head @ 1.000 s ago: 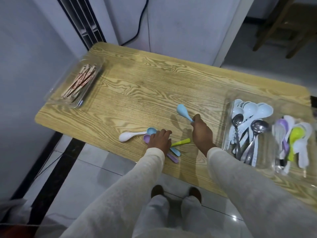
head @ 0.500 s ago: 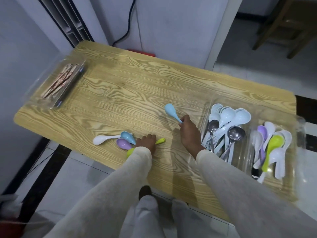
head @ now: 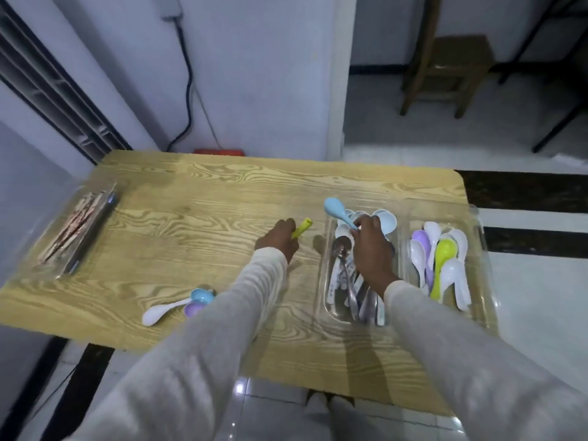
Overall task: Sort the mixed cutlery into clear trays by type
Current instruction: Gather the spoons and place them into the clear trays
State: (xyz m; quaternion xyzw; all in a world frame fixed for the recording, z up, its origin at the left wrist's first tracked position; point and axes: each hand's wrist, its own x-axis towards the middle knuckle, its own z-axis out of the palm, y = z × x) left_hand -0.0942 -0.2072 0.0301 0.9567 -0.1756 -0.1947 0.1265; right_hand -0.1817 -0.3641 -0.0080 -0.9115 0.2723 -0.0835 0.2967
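Observation:
My right hand [head: 370, 246] grips a light blue spoon [head: 336, 211] by its handle, bowl up, above the middle clear tray [head: 325, 281] of white and metal spoons. My left hand [head: 280, 238] holds a yellow-green spoon [head: 302, 228] over the wooden table [head: 197, 214]; only its handle end shows past the fingers. Near the front edge lie a white spoon [head: 159, 311], a blue spoon [head: 200, 295] and a purple spoon [head: 192, 309], partly hidden by my left sleeve. The right clear tray [head: 483, 249] holds white, purple and green spoons.
A clear tray of reddish chopsticks [head: 76, 232] sits at the table's left end. A wall with a black cable stands behind the table. A wooden stool [head: 445, 71] is on the tiled floor at the far right.
My right hand carried the light blue spoon rightward to above the middle tray. My left hand lifted the yellow-green spoon off the table's front and moved it right and away from me.

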